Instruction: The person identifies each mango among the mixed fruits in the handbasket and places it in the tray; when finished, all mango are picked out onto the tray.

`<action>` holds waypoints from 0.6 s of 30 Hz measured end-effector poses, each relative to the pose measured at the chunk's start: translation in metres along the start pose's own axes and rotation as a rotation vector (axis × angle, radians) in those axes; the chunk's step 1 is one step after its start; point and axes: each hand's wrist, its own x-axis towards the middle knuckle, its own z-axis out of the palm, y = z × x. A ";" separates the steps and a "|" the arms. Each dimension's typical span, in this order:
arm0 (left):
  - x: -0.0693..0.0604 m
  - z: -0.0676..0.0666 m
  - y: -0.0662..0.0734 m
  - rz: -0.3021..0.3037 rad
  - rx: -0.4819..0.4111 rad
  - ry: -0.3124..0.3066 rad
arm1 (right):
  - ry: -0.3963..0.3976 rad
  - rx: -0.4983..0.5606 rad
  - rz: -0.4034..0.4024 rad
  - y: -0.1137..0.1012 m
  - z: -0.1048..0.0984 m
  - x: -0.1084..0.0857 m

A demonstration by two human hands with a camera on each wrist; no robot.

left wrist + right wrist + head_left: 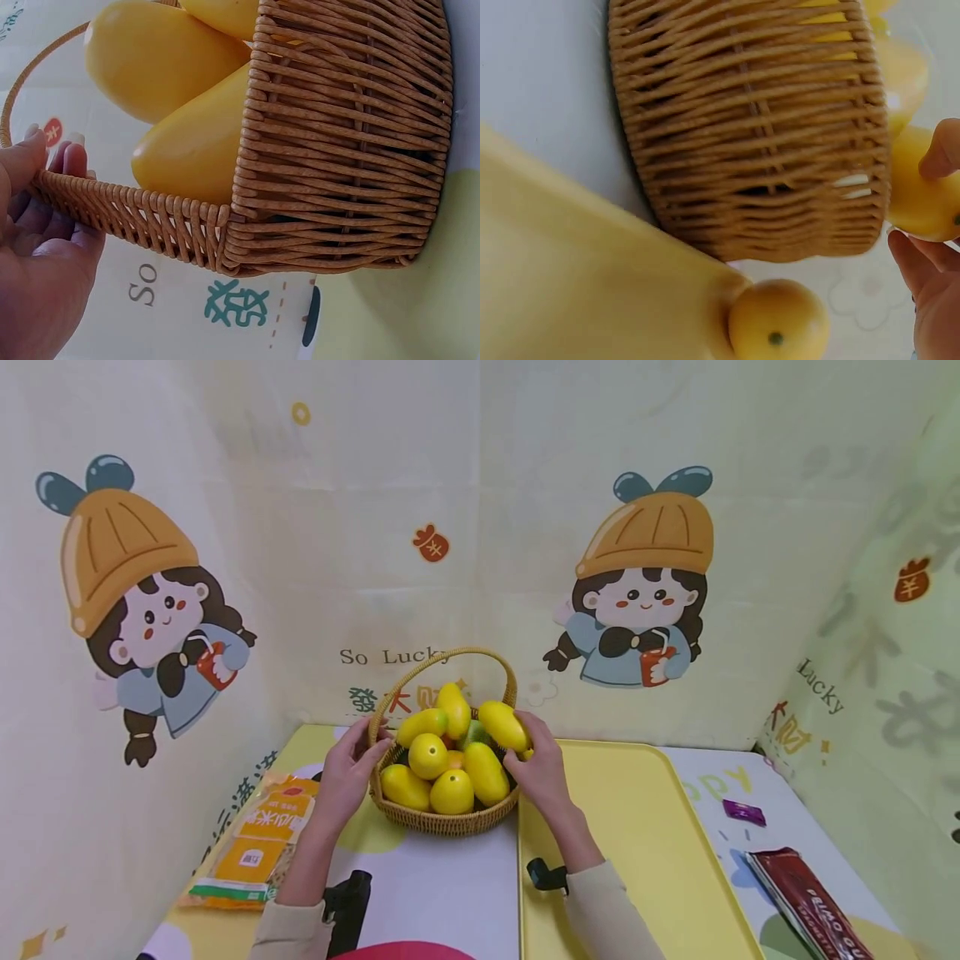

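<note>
Yellow, smooth skin covers the mango (503, 725) in the right hand (542, 768). This hand is clamped on the fruit, thumb and fingers on opposite sides. The mango sits above the rim of the basket (444, 822), on the basket's side nearest the right hand; whether it touches the rim cannot be told. The left hand (351, 770) is clamped on the wicker handle (135, 214), thumb and fingers round its lower part, on that hand's own side.

Handling, as judged: the mango is probably stiff and light, since its even gloss suggests imitation fruit. The rounded skin may slip. Grip across the thickest part, thumb opposing fingers; avoid the tapered ends. The wicker should be firm with slight give, and its ribbed weave offers good purchase. Hold the handle low for steadiness; a sideways pull could tip the basket.

Between the hands, the basket holds piled yellow fruit, including a round fruit (428, 756) toward the front, and a green fruit (475, 735) partly hidden behind. Below and right of the right hand lies a yellow tray (637, 835). A loose fruit (780, 319) sits at the tray's edge, near the basket. Farther right of that hand are a purple packet (744, 812) and a dark red packet (806, 897). Left of the left hand lies an orange bag (255, 843).
</note>
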 end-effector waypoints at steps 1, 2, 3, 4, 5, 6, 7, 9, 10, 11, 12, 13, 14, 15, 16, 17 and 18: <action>0.000 0.000 -0.001 0.002 0.004 0.000 | 0.002 0.007 0.000 0.000 -0.002 0.000; 0.000 0.000 -0.001 0.002 0.010 0.000 | 0.005 0.017 0.004 0.000 -0.004 0.000; 0.000 -0.001 -0.001 0.001 0.014 0.000 | 0.007 0.025 0.006 0.001 -0.006 -0.001; 0.000 -0.001 -0.001 0.000 0.021 -0.002 | 0.009 0.035 0.011 0.001 -0.009 -0.001; 0.000 -0.001 -0.001 -0.005 0.022 -0.001 | 0.011 0.042 0.016 0.002 -0.012 -0.001; 0.001 -0.001 -0.001 -0.006 0.028 -0.002 | 0.013 0.051 0.020 0.002 -0.014 -0.001; 0.001 -0.001 0.000 -0.009 0.033 -0.002 | 0.016 0.063 0.024 0.003 -0.017 -0.002; 0.000 -0.001 0.001 -0.013 0.033 -0.003 | 0.023 0.090 0.038 0.003 -0.023 -0.002; 0.000 -0.001 0.001 -0.013 0.030 -0.002 | 0.024 0.103 0.048 0.003 -0.026 -0.002; 0.000 -0.001 0.001 -0.013 0.026 -0.001 | 0.026 0.113 0.056 0.004 -0.029 -0.003; 0.000 -0.001 0.001 -0.013 0.026 -0.001 | 0.027 0.126 0.065 0.004 -0.032 -0.003; 0.000 -0.001 0.001 -0.012 0.023 0.000 | 0.028 0.137 0.073 0.005 -0.034 -0.003; 0.000 -0.001 0.001 -0.010 0.021 0.001 | 0.027 0.143 0.081 0.006 -0.037 -0.004; 0.000 -0.001 0.000 -0.008 0.018 0.001 | 0.027 0.148 0.089 0.007 -0.039 -0.005; 0.000 -0.001 0.000 -0.005 0.017 0.001 | 0.026 0.152 0.099 0.008 -0.042 -0.006; 0.000 -0.001 0.000 -0.003 0.016 0.001 | 0.028 0.158 0.106 0.010 -0.045 -0.007; 0.000 -0.001 -0.001 0.000 0.014 0.000 | 0.033 0.164 0.111 0.012 -0.048 -0.008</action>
